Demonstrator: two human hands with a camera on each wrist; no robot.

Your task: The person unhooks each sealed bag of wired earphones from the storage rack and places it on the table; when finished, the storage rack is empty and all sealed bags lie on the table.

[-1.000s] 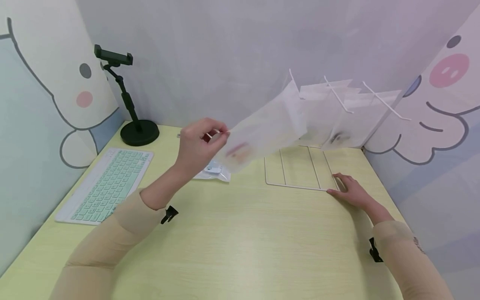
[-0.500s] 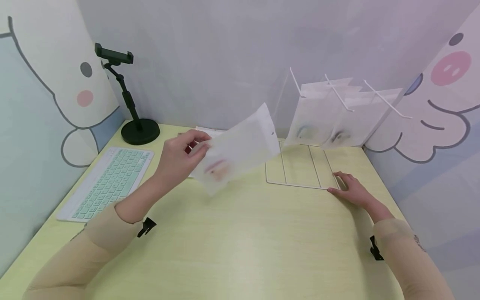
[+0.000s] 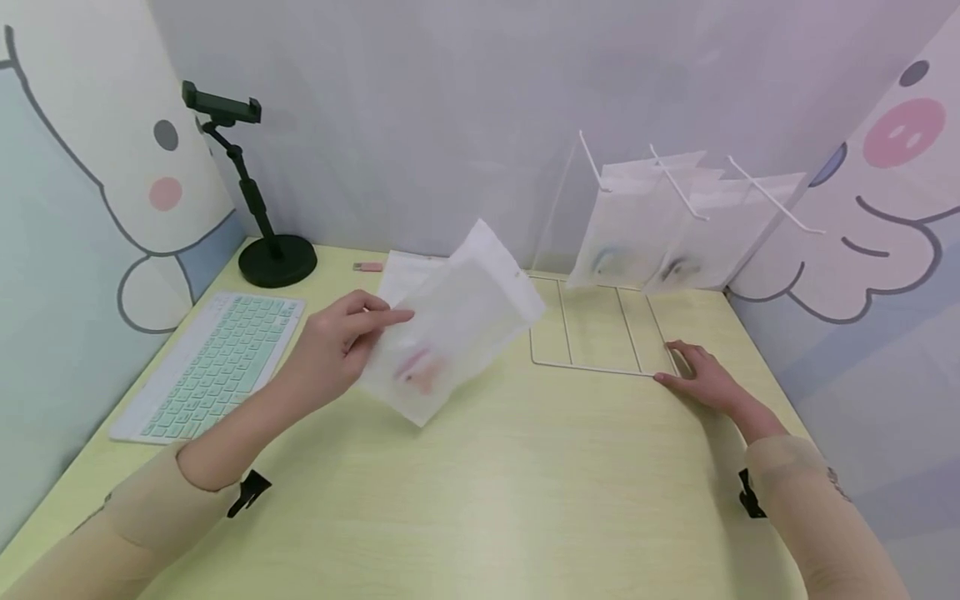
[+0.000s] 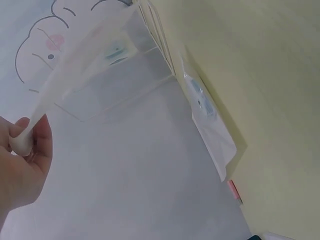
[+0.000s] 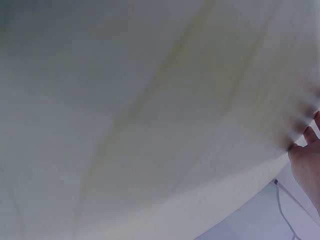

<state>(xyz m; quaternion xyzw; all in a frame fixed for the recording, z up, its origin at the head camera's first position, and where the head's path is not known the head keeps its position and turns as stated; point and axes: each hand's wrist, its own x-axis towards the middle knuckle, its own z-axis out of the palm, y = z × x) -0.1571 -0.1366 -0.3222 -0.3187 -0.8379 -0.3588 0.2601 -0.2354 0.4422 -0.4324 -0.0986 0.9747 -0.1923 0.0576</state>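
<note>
My left hand (image 3: 333, 342) pinches a frosted white zip bag (image 3: 465, 300) by its side edge. The bag is tilted above the table, and a small pinkish-purple item shows blurred through its lower part. Behind it, another white bag (image 3: 405, 268) lies near the back wall; the left wrist view shows a light blue item in this lying bag (image 4: 210, 125). At the right, my right hand (image 3: 705, 379) rests at the front corner of a white wire display rack (image 3: 592, 369), thumb and fingers touching its base wires. Frosted bags (image 3: 637, 221) hang from the rack's middle and right hooks.
A white tablet-style keyboard with mint keys (image 3: 225, 367) lies at the left. Behind it stands a black phone stand (image 3: 255, 200). Against the back edge is a small pink USB-stick-like item (image 3: 367, 267). Walls with cartoon drawings enclose the table on three sides.
My left hand has drawn the bag away from the rack's left hook, leftward and down toward the table. That hook now holds nothing. My right hand has stayed at the rack's corner.
</note>
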